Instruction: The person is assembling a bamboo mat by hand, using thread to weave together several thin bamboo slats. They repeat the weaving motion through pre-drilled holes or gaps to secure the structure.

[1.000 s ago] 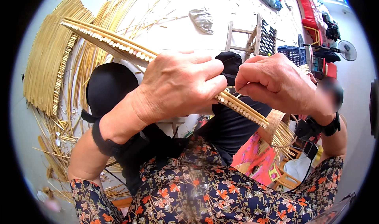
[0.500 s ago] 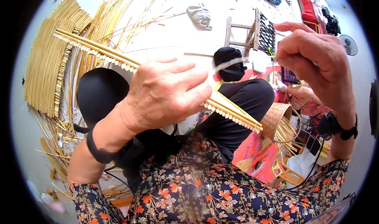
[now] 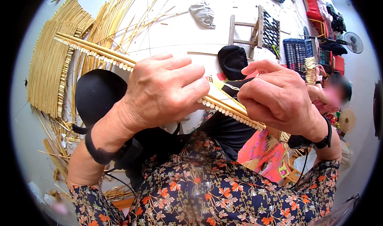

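My left hand (image 3: 167,88) is closed round the middle of a long row of straw-coloured reed stalks (image 3: 93,52), seen nearly end-on, with pale round cut ends along its lower edge. The row slants from upper left to lower right across my lap. Close to its right part, my right hand (image 3: 277,96) is closed in a pinch. A white thread (image 3: 230,85) runs into its fingers, and a thin dark line beside them may be a needle or more thread. The right fingertips are partly hidden.
A finished reed mat (image 3: 46,66) and loose stalks (image 3: 111,22) lie on the left. Ahead are a grey cloth (image 3: 202,14), a wooden stool (image 3: 243,30) and a black bag (image 3: 232,60). A blue crate (image 3: 297,52), another person's arm (image 3: 315,91) and fans (image 3: 353,42) are at right.
My right hand has come down and left from its raised place to beside the row of stalks. The white thread, stretched out before, now hangs loosely curved. My left hand stays on the row.
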`<control>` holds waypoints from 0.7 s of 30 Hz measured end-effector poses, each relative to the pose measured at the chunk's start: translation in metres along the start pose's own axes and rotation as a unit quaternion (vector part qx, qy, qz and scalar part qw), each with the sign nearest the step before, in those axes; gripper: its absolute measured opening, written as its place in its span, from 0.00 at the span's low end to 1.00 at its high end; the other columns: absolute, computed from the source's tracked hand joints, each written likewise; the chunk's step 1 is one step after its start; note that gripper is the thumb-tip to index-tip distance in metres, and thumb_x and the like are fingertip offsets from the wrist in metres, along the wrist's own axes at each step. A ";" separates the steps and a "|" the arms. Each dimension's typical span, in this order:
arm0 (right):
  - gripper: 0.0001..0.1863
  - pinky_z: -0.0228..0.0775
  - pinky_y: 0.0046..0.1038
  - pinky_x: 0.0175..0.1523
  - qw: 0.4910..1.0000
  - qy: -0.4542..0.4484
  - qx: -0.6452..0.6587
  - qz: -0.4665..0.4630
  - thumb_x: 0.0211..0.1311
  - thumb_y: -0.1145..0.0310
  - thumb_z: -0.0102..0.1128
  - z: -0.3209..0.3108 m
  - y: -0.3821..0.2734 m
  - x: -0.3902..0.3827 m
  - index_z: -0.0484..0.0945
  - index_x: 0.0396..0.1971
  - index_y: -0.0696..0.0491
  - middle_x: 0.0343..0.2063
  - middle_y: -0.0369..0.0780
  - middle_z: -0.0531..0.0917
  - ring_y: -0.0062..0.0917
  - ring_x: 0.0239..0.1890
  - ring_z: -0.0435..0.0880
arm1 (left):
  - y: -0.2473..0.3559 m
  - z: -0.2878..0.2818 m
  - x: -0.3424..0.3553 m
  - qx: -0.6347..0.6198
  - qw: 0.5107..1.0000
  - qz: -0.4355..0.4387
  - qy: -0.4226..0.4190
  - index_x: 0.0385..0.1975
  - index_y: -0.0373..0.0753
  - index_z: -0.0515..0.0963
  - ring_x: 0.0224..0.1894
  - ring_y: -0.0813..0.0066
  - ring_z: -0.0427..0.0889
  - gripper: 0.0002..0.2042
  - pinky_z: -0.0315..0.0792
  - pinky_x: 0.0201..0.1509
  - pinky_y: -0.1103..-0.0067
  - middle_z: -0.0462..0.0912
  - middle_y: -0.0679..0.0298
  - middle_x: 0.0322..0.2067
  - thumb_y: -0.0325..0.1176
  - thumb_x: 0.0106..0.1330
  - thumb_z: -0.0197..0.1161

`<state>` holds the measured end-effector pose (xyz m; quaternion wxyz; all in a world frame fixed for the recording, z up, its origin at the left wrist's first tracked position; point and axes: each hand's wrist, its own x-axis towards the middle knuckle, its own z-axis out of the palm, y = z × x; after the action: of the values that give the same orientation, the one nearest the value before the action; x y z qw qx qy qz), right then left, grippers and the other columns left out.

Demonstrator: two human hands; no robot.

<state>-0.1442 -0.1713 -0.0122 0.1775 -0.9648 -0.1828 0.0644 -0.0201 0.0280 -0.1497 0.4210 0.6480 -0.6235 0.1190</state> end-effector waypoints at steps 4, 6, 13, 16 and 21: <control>0.06 0.83 0.42 0.58 1.000 -0.008 -0.015 -0.009 0.54 0.77 0.71 0.003 0.003 -0.001 0.82 0.30 0.54 0.18 0.37 0.79 0.33 0.23 0.83 | -0.001 0.000 0.001 -0.008 1.000 0.000 -0.003 0.27 0.45 0.78 0.29 0.67 0.79 0.17 0.73 0.31 0.71 0.76 0.68 0.26 0.37 0.38 0.78; 0.06 0.83 0.42 0.58 1.000 -0.011 -0.015 -0.005 0.54 0.77 0.71 0.003 0.002 -0.001 0.82 0.30 0.54 0.18 0.37 0.79 0.34 0.23 0.83 | -0.001 0.000 0.001 -0.010 1.000 0.001 -0.003 0.27 0.44 0.77 0.29 0.67 0.79 0.17 0.73 0.31 0.71 0.75 0.68 0.26 0.37 0.38 0.78; 0.08 0.83 0.40 0.54 1.000 -0.010 -0.014 -0.014 0.54 0.77 0.71 0.003 -0.002 0.002 0.77 0.28 0.54 0.18 0.40 0.77 0.38 0.24 0.83 | -0.002 0.001 0.001 -0.016 1.000 -0.001 -0.003 0.27 0.45 0.77 0.28 0.68 0.78 0.17 0.72 0.30 0.71 0.74 0.69 0.26 0.37 0.39 0.78; 0.12 0.83 0.38 0.45 1.000 -0.006 0.006 -0.018 0.54 0.78 0.68 0.006 0.003 0.007 0.71 0.25 0.54 0.18 0.44 0.73 0.44 0.26 0.82 | -0.003 0.002 0.001 -0.020 1.000 0.002 -0.003 0.26 0.45 0.76 0.28 0.68 0.78 0.16 0.71 0.30 0.71 0.73 0.69 0.25 0.38 0.40 0.77; 0.07 0.76 0.39 0.34 0.995 -0.064 0.081 -0.001 0.54 0.78 0.67 0.000 0.024 0.018 0.77 0.29 0.55 0.20 0.46 0.76 0.45 0.27 0.82 | -0.004 0.005 0.001 -0.021 1.000 0.000 0.002 0.25 0.46 0.76 0.29 0.69 0.78 0.17 0.71 0.31 0.71 0.72 0.69 0.25 0.41 0.41 0.77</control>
<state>-0.1195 -0.1854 -0.0222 0.2427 -0.9411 -0.1890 0.1402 -0.0183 0.0237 -0.1536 0.4354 0.6392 -0.6248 0.1071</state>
